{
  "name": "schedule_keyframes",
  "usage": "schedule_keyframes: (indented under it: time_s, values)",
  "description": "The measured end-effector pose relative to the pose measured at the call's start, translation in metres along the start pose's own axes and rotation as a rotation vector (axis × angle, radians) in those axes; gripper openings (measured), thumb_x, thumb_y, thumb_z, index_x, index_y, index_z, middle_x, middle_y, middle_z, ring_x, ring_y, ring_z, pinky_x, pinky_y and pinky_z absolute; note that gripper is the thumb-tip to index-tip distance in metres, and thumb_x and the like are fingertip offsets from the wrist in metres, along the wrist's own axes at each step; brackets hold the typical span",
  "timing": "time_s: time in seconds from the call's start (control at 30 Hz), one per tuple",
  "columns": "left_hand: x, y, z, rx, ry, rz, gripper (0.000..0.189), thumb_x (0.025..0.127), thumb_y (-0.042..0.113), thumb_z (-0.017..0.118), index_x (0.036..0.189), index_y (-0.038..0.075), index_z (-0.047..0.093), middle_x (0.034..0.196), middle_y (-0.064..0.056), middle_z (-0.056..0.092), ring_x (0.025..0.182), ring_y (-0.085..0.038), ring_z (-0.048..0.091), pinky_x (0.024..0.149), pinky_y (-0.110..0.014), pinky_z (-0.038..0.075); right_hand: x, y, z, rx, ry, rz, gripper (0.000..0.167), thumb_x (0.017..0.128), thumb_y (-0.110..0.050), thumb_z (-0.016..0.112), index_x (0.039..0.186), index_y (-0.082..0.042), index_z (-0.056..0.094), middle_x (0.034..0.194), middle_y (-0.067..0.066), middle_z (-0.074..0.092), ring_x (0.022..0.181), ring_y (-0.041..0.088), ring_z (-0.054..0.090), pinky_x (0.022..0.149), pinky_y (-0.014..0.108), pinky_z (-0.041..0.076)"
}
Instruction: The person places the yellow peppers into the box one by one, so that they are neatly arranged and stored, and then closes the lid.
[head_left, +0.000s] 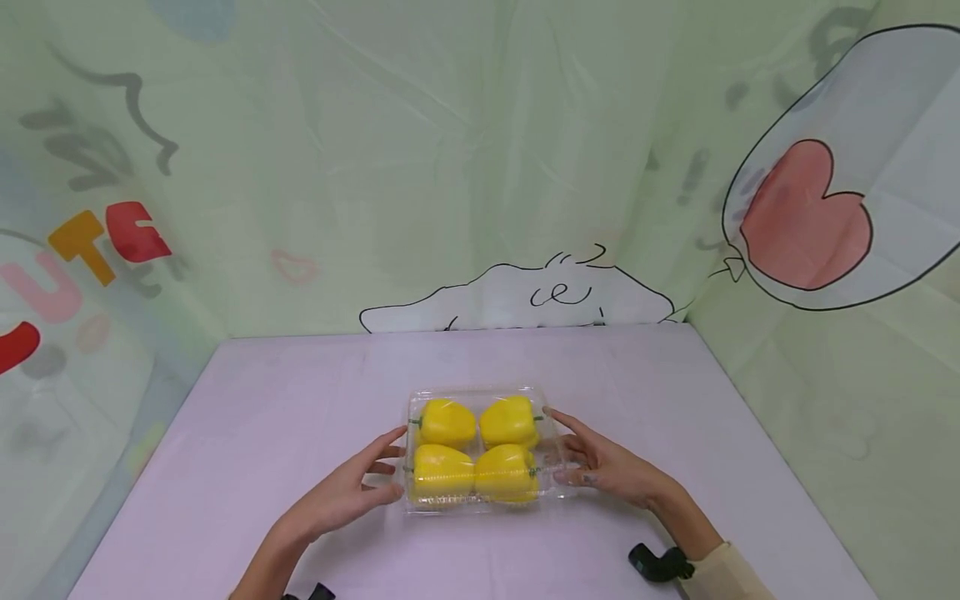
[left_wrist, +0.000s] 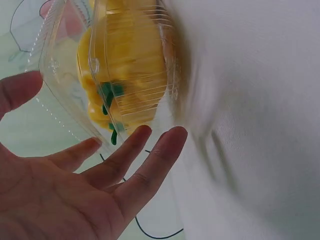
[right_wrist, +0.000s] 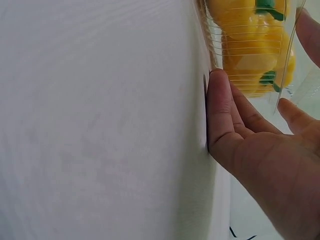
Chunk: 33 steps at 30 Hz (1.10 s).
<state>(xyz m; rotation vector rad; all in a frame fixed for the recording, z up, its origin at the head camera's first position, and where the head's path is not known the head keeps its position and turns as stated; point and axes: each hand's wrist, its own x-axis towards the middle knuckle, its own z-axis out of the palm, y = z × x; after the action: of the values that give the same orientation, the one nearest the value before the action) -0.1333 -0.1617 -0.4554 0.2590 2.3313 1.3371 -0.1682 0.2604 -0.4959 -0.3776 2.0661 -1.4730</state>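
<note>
A clear plastic box [head_left: 551, 490] with a ridged surface sits on the table in the head view. Several yellow bell peppers [head_left: 444, 472] with green stems lie inside it in two rows. At the box's left side is my left hand [head_left: 347, 493], its fingers spread and fingertips at or very near the edge. In the left wrist view the palm faces the box [left_wrist: 65, 95]. My right hand [head_left: 615, 468] touches the right side with extended fingers. Low fingers of the right hand [right_wrist: 265, 145] lie along the table beside the box in the right wrist view; its thumb is higher up.
The box stands mid-table on a pale lilac tabletop [head_left: 300, 400]. Light green cloth walls [head_left: 420, 167] with printed drawings, letters and a balloon enclose the back and sides. A black wrist device [head_left: 660, 563] shows by the right sleeve [head_left: 723, 575].
</note>
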Motion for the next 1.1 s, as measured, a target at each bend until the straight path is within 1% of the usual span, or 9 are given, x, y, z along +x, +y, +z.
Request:
schedule_keyframes:
  time_s: [0.17, 0.37, 0.47, 0.6, 0.67, 0.77, 0.9, 1.0, 1.1]
  values:
    - [0.001, -0.002, 0.002, -0.004, -0.008, -0.019, 0.094, 0.090, 0.034, 0.080, 0.168, 0.029, 0.028, 0.157, -0.014, 0.054, 0.136, -0.036, 0.058, 0.106, -0.054, 0.058, 0.000, -0.002, 0.001, -0.012, 0.012, 0.009, 0.101, 0.097, -0.026, 0.077, 0.172, -0.028, 0.009, 0.167, 0.036, 0.032, 0.150, 0.052, 0.043, 0.110, 0.051, 0.057]
    - [0.001, -0.007, 0.006, 0.004, 0.007, -0.019, 0.097, 0.089, 0.031, 0.084, 0.168, 0.029, 0.028, 0.152, -0.016, 0.058, 0.127, -0.031, 0.063, 0.101, -0.053, 0.060, 0.000, -0.002, 0.001, 0.007, -0.007, -0.002, 0.100, 0.098, -0.024, 0.076, 0.172, -0.027, 0.008, 0.163, 0.032, 0.041, 0.146, 0.045, 0.050, 0.103, 0.040, 0.059]
    - [0.002, -0.009, 0.007, -0.005, 0.014, -0.030, 0.097, 0.088, 0.029, 0.085, 0.167, 0.032, 0.030, 0.149, -0.018, 0.059, 0.122, -0.028, 0.065, 0.097, -0.051, 0.061, -0.001, -0.001, 0.000, 0.020, -0.016, -0.008, 0.100, 0.098, -0.023, 0.076, 0.172, -0.026, 0.008, 0.163, 0.031, 0.041, 0.146, 0.045, 0.050, 0.102, 0.037, 0.059]
    - [0.003, -0.012, 0.009, -0.024, 0.019, -0.047, 0.099, 0.086, 0.028, 0.087, 0.167, 0.033, 0.031, 0.143, -0.017, 0.062, 0.113, -0.024, 0.065, 0.086, -0.042, 0.062, -0.001, 0.000, 0.000, 0.026, -0.020, -0.012, 0.101, 0.098, -0.023, 0.076, 0.172, -0.027, 0.008, 0.163, 0.031, 0.041, 0.146, 0.045, 0.049, 0.104, 0.037, 0.059]
    - [0.003, -0.013, 0.009, -0.044, 0.015, -0.050, 0.100, 0.085, 0.027, 0.088, 0.167, 0.033, 0.031, 0.137, -0.015, 0.064, 0.107, -0.022, 0.065, 0.081, -0.037, 0.061, -0.001, 0.000, 0.000, 0.025, -0.021, -0.012, 0.100, 0.098, -0.023, 0.076, 0.172, -0.027, 0.008, 0.163, 0.031, 0.041, 0.146, 0.045, 0.049, 0.105, 0.038, 0.059]
    - [0.004, -0.014, 0.009, -0.087, -0.004, -0.047, 0.101, 0.086, 0.025, 0.088, 0.168, 0.030, 0.029, 0.121, -0.012, 0.066, 0.094, -0.020, 0.065, 0.071, -0.032, 0.058, -0.001, 0.000, 0.000, 0.028, -0.023, -0.016, 0.101, 0.098, -0.022, 0.076, 0.172, -0.025, 0.007, 0.162, 0.032, 0.042, 0.146, 0.046, 0.049, 0.107, 0.041, 0.058]
    - [0.004, -0.014, 0.007, -0.136, -0.045, -0.038, 0.103, 0.089, 0.023, 0.085, 0.170, 0.028, 0.022, 0.101, -0.009, 0.065, 0.074, -0.017, 0.061, 0.059, -0.028, 0.052, -0.001, 0.000, -0.001, 0.031, -0.025, -0.018, 0.100, 0.099, -0.023, 0.075, 0.172, -0.024, 0.006, 0.162, 0.032, 0.042, 0.146, 0.045, 0.050, 0.110, 0.043, 0.057]
    - [0.004, -0.014, 0.007, -0.147, -0.055, -0.054, 0.106, 0.090, 0.025, 0.084, 0.171, 0.026, 0.016, 0.095, -0.007, 0.065, 0.068, -0.015, 0.057, 0.055, -0.025, 0.048, -0.001, 0.001, -0.001, 0.029, -0.025, -0.019, 0.100, 0.099, -0.024, 0.075, 0.171, -0.024, 0.006, 0.162, 0.032, 0.042, 0.145, 0.043, 0.051, 0.113, 0.044, 0.056]
    - [0.003, -0.014, 0.007, -0.134, -0.050, -0.084, 0.102, 0.090, 0.027, 0.084, 0.169, 0.017, 0.020, 0.094, -0.006, 0.065, 0.068, -0.016, 0.056, 0.055, -0.026, 0.047, -0.001, 0.001, -0.001, 0.025, -0.024, -0.023, 0.099, 0.100, -0.024, 0.074, 0.171, -0.025, 0.006, 0.162, 0.032, 0.042, 0.146, 0.044, 0.051, 0.114, 0.045, 0.055]
